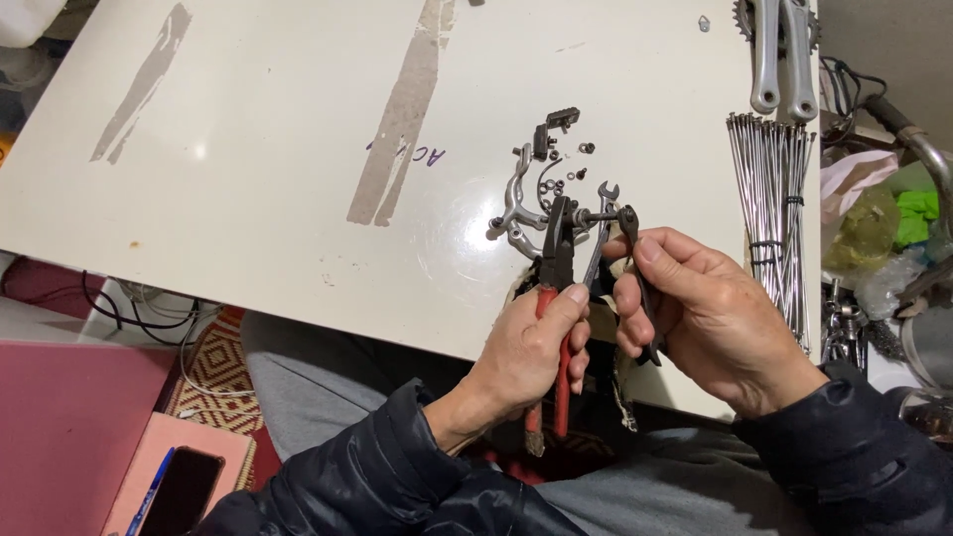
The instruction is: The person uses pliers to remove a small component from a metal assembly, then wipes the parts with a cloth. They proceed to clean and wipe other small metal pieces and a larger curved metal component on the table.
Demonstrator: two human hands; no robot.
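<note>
My left hand [531,347] grips red-handled pliers [556,298], whose dark jaws clamp a small bolt [586,214] near the table's front edge. My right hand [695,313] holds a dark curved brake arm [635,268] that sits on that bolt, fingers pinched around it. A small open-ended wrench [602,223] stands between the two hands. Just beyond the pliers lies a silver brake caliper arm [516,203] with several loose nuts and washers [561,174] and a black brake pad [562,117] on the white table [248,149].
A bundle of silver spokes [772,199] lies at the table's right side, below a crank arm with chainring [779,45]. Plastic bags [879,213] and metal parts crowd the far right. A phone [179,491] and a pen rest on a pink box lower left.
</note>
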